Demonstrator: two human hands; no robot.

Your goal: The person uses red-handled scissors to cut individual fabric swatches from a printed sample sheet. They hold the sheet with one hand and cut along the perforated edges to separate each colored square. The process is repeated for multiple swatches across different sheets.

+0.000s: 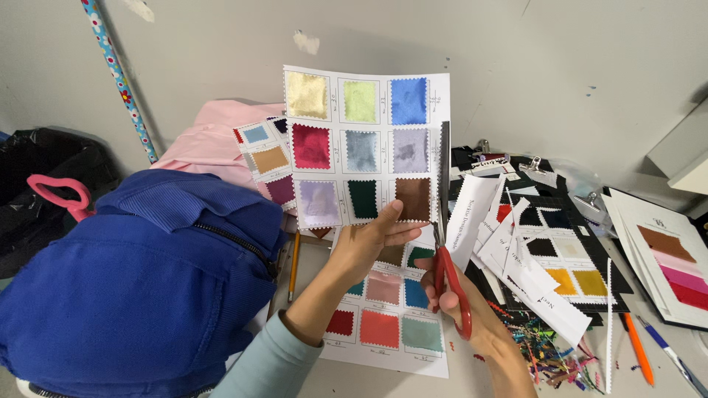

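My left hand (pixel 369 239) holds up a white card of coloured fabric swatches (pixel 361 140), gripping its bottom edge with the thumb on a brown swatch. My right hand (pixel 472 317) grips red-handled scissors (pixel 448 273), whose blades point up along the card's right edge. A second swatch card (pixel 391 324) lies flat on the table under both hands.
A blue zipped bag (pixel 140 287) fills the left side, with pink cloth (pixel 214 140) behind it. To the right lie cut paper strips (pixel 531 280), a black swatch sheet (pixel 568 258), binder clips (pixel 538 168), an orange pen (pixel 638 346), coloured scraps (pixel 549 350) and a swatch booklet (pixel 664 250).
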